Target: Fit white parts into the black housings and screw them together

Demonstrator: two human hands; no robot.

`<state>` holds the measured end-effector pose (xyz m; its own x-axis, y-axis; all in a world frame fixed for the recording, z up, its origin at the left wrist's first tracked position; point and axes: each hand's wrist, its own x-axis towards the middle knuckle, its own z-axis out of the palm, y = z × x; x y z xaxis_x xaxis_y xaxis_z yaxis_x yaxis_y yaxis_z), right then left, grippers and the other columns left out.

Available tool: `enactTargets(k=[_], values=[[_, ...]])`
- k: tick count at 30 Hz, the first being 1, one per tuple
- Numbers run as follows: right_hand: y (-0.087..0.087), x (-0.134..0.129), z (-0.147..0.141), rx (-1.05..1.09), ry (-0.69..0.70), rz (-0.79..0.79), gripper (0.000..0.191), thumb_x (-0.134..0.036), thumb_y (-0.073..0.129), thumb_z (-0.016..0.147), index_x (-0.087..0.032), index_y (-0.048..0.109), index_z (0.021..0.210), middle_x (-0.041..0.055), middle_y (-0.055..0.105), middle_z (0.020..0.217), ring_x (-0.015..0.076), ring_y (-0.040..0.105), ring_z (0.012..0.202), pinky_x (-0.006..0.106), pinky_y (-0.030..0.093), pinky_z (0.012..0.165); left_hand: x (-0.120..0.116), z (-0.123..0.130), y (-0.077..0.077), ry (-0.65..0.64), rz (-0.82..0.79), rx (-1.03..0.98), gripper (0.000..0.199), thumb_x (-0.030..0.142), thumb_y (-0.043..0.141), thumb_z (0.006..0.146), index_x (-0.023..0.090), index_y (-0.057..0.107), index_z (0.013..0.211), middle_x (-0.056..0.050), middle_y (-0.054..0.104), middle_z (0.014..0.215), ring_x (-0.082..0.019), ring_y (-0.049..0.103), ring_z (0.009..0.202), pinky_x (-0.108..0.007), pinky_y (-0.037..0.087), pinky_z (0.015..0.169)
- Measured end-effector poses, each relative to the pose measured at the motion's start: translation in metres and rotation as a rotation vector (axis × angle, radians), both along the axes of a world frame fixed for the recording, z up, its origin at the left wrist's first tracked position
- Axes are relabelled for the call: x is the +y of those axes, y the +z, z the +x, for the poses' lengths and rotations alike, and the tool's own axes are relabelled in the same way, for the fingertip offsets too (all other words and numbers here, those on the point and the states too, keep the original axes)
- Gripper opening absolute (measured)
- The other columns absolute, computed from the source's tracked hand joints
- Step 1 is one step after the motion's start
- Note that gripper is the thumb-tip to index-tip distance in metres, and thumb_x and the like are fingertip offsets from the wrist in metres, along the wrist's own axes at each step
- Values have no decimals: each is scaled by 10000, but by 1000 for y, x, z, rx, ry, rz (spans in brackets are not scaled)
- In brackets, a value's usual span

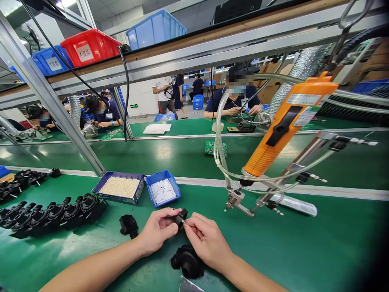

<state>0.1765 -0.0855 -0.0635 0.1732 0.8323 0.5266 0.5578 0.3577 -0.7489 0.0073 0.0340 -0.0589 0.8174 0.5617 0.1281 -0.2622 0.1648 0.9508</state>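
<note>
Between my two hands is a small black plastic part (181, 217). My left hand (159, 230) is closed on it, thumb and fingers around its left side. The fingertips of my right hand (206, 237) are pinched at its right side, where a small white piece (182, 222) shows. A round black housing (188, 261) lies on the green bench just below my hands. Another black part (129, 225) lies left of my left hand. Beyond my hands are a blue bin of thin white pieces (175, 194) and a dark blue tray of small cream pieces (97, 187).
An orange electric screwdriver (275, 125) hangs in a metal bracket with clear tubes at the right. Rows of black housings (54, 215) stand at the left. A green circuit board (215, 148) lies behind the white rail. People sit at the opposite bench.
</note>
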Motion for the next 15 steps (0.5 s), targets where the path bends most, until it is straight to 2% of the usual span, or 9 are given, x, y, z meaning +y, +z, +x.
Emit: enactTargets(k=[2,5,7,9,11,13,15], values=[[0,3,-1,34,-8,-23,306,-283,498,1085,-189,618,820,-29,443,715,140,414,614,298,282,579,0,2,-1,2,28,-1,371,333,898,826,272,800,1179,-111,723,1271,-250,699,1167,-348,555,1002],[1,9,2,182,-16,-124,347,-408,547,1069,-180,675,841,-3,507,736,160,457,658,293,329,603,1,7,3,108,147,4,363,342,848,876,249,781,1221,-137,703,1317,-280,673,1243,-396,545,1071],[4,10,6,349,10,-218,375,-514,563,1050,-172,714,1017,17,570,791,176,500,695,290,389,633,1,7,15,225,264,0,310,327,772,942,246,763,1241,-146,687,1363,-290,640,1307,-435,513,1133],[9,8,11,390,146,-264,481,-593,569,1022,-177,675,1238,39,622,878,189,536,727,294,428,649,0,-2,31,343,461,-38,283,273,683,1000,250,734,1277,-147,654,1422,-297,596,1370,-462,490,1167],[13,4,14,197,366,-219,566,-649,648,946,-205,669,1297,59,655,971,213,581,794,315,453,698,-7,-19,48,394,749,-86,324,219,610,1026,268,692,1336,-143,598,1497,-306,568,1403,-479,499,1164],[16,2,15,-60,518,-116,519,-635,724,868,-226,728,1187,60,675,974,234,603,831,342,457,745,-20,-40,58,360,977,-96,374,216,605,1024,281,657,1388,-143,588,1512,-306,601,1369,-452,547,1117],[15,4,16,-182,462,-43,392,-544,719,863,-225,743,1091,54,682,908,243,603,820,363,452,761,-37,-56,59,262,1086,-81,412,257,616,1026,284,619,1437,-148,665,1418,-285,677,1268,-386,599,1039]])
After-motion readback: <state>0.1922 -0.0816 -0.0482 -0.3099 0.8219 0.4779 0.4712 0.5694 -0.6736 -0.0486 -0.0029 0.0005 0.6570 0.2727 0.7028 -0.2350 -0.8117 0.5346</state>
